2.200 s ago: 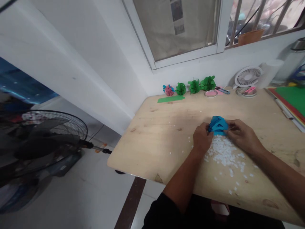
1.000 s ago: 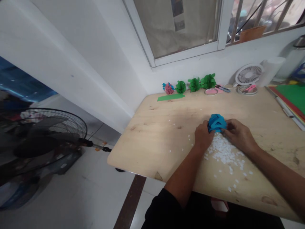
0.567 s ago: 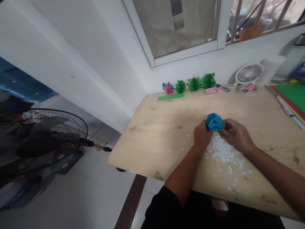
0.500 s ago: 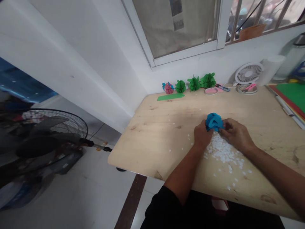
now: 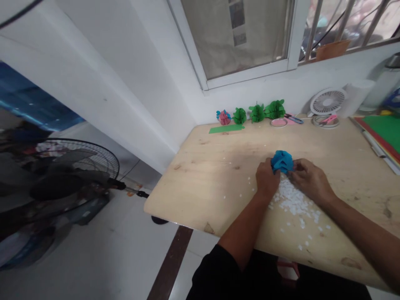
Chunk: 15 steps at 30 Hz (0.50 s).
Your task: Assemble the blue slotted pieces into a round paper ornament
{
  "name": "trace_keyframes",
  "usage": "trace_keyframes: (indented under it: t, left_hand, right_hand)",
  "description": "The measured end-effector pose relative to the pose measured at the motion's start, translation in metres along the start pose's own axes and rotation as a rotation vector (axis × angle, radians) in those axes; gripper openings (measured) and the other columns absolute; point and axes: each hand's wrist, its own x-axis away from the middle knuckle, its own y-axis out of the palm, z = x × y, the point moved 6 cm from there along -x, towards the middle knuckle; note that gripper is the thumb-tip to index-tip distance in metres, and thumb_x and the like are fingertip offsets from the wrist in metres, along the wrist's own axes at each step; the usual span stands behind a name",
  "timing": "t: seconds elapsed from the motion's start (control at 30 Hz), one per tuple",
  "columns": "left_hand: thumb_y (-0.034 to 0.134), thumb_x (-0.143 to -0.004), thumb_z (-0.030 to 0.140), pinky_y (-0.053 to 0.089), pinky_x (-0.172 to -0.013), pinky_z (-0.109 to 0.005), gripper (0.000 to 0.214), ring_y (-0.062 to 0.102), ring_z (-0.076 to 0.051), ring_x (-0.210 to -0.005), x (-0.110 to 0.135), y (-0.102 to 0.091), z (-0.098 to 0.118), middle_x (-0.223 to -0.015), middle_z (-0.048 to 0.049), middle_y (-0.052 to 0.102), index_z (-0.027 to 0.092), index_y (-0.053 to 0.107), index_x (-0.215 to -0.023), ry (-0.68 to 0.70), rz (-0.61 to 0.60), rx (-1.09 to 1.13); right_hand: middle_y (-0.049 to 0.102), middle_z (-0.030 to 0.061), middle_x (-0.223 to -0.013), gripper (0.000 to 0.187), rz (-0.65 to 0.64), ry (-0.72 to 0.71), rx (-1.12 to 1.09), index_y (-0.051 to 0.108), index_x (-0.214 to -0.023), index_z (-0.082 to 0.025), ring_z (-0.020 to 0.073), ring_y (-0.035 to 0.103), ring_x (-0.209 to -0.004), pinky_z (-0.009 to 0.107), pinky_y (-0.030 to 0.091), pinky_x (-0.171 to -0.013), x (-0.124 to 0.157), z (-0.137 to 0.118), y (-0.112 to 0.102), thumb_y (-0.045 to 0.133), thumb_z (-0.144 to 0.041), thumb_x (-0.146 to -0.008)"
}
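Note:
A blue folded-paper ball (image 5: 282, 161) is held just above the wooden table (image 5: 193, 175), between my two hands. My left hand (image 5: 267, 177) is closed on its left side. On its right side the fingers of my right hand (image 5: 308, 177) pinch the edge; the fingertips are partly hidden. Below and between my wrists lies a pile of small white paper bits (image 5: 292, 198), some scattered toward the table's front edge.
Along the wall stand a pink-and-blue paper figure (image 5: 223, 117) and several green paper figures (image 5: 257, 113), behind a green strip (image 5: 225, 128). Farther right are tape rolls (image 5: 326, 121), a cutter (image 5: 294, 119), a small white fan (image 5: 328, 102) and coloured sheets (image 5: 383, 131). A floor fan (image 5: 78, 162) stands at left.
Both hands keep hold of the blue paper ball, whose folds now face me differently, as if slightly turned. The whole view has shifted a little.

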Motion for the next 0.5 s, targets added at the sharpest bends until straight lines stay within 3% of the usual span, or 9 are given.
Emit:
trace_keyframes:
  t: [0.1, 0.27, 0.5]
  left_hand:
    - [0.064, -0.080, 0.020, 0.050, -0.092, -0.037, 0.038, 0.063, -0.027, -0.103, 0.000, 0.001, -0.002, -0.107, -0.0100, 0.070, 0.021, 0.059, -0.118, 0.022, 0.006, 0.004]
    - [0.071, -0.075, 0.022, 0.050, -0.097, -0.040, 0.060, 0.063, -0.026, -0.106, 0.001, -0.004, -0.003, -0.118, -0.0089, 0.068, 0.024, 0.052, -0.132, 0.056, 0.045, 0.126]
    - [0.073, -0.073, 0.025, 0.051, -0.099, -0.042, 0.061, 0.062, -0.026, -0.111, 0.008, -0.017, 0.005, -0.122, -0.0101, 0.066, 0.022, 0.051, -0.131, 0.118, 0.062, 0.248]
  right_hand:
    - [0.073, 0.0103, -0.098, 0.029, 0.000, -0.024, -0.049, 0.064, -0.100, -0.022, 0.0273, 0.071, -0.087, 0.040, 0.056, -0.075, 0.001, 0.005, -0.002, 0.058, -0.042, -0.080]
    - [0.073, 0.0108, -0.100, 0.031, 0.030, -0.056, -0.021, 0.066, -0.102, -0.022, 0.0288, 0.070, -0.089, 0.045, 0.056, -0.081, 0.000, 0.007, -0.010, 0.059, -0.044, -0.081]
    - [0.072, 0.0112, -0.106, 0.041, 0.052, -0.107, -0.067, 0.064, -0.114, -0.021, 0.0254, 0.068, -0.087, 0.044, 0.057, -0.082, -0.001, 0.001, -0.015, 0.061, -0.049, -0.084]
